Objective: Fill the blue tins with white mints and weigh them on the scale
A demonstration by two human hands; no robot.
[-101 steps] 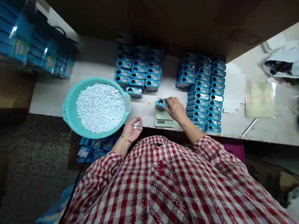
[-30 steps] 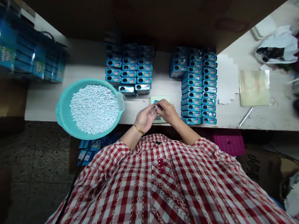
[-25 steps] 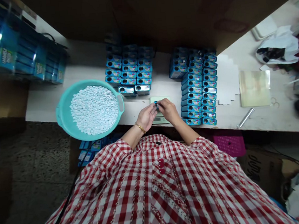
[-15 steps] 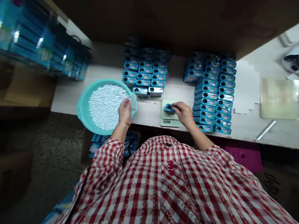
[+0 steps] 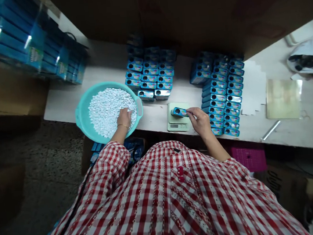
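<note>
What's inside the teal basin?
The teal basin holds a heap of small white tablets, with the left hand resting in them. The tablets hide the basin's bottom.

Teal basin (image 5: pixel 82 113), white tablets (image 5: pixel 105 107). Blue tins (image 5: pixel 220 93) (dark round windows), one blue tin (image 5: pixel 178 112) on pale green scale (image 5: pixel 177 123). Shirt (image 5: pixel 164 198) red-white check. Gold bangle (image 5: pixel 122 125). Magenta crate (image 5: pixel 249 158).

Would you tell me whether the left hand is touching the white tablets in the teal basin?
Touching. The head view shows the left hand lying on the white tablets inside the teal basin, fingers pressed into the pile.
</note>
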